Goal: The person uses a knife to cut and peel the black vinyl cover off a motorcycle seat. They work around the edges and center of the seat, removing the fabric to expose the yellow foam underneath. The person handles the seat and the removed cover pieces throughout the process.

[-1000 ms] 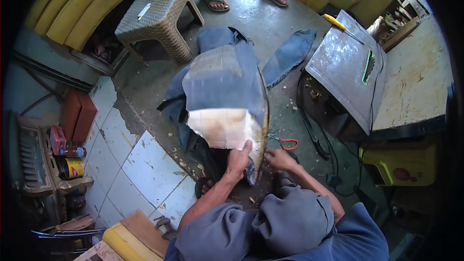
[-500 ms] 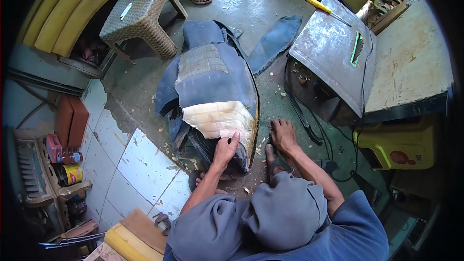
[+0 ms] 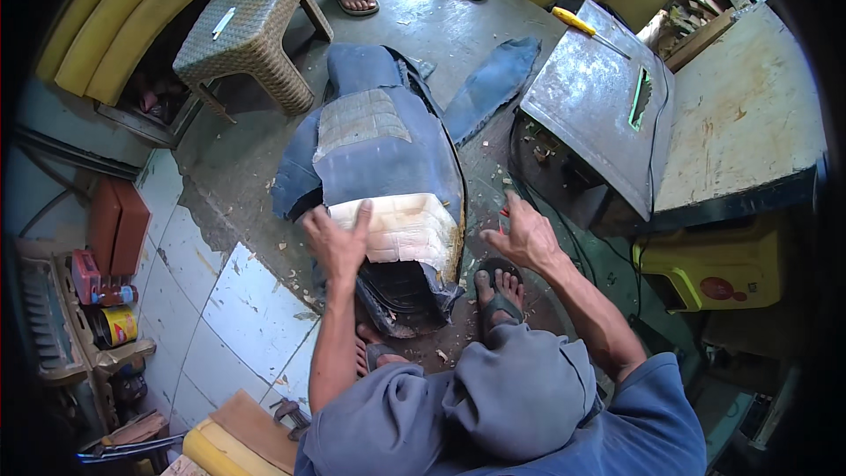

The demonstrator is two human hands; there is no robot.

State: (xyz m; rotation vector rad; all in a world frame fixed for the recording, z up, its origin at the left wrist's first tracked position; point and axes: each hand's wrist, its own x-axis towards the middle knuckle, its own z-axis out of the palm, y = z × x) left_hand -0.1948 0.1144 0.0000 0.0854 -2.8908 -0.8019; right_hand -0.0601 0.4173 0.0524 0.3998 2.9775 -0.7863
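Note:
A seat shaped like a motorcycle seat (image 3: 379,159) lies on the floor in front of me. Its blue-grey cover is torn and loose at the sides. A pale foam block (image 3: 401,225) shows near its close end, above a dark hollow base (image 3: 401,291). My left hand (image 3: 337,242), slightly blurred, is at the foam's left edge with thumb and fingers apart. To the right of the seat, my right hand (image 3: 527,234) is closed around a slim tool with red on it (image 3: 503,222). The fingers hide most of that tool, so its kind is unclear.
A loose blue-grey cover piece (image 3: 493,84) lies beyond the seat. At right, a metal panel (image 3: 586,92) carries a yellow-handled screwdriver (image 3: 575,21); a yellow stool (image 3: 718,264) is below. A woven-pattern stool (image 3: 256,35) stands far left. Another person's feet (image 3: 355,0) are at the back.
My left hand has let go of the foam's near edge and moved left and up. My right hand has risen from the floor, now holding the red-marked tool. The view has shifted slightly.

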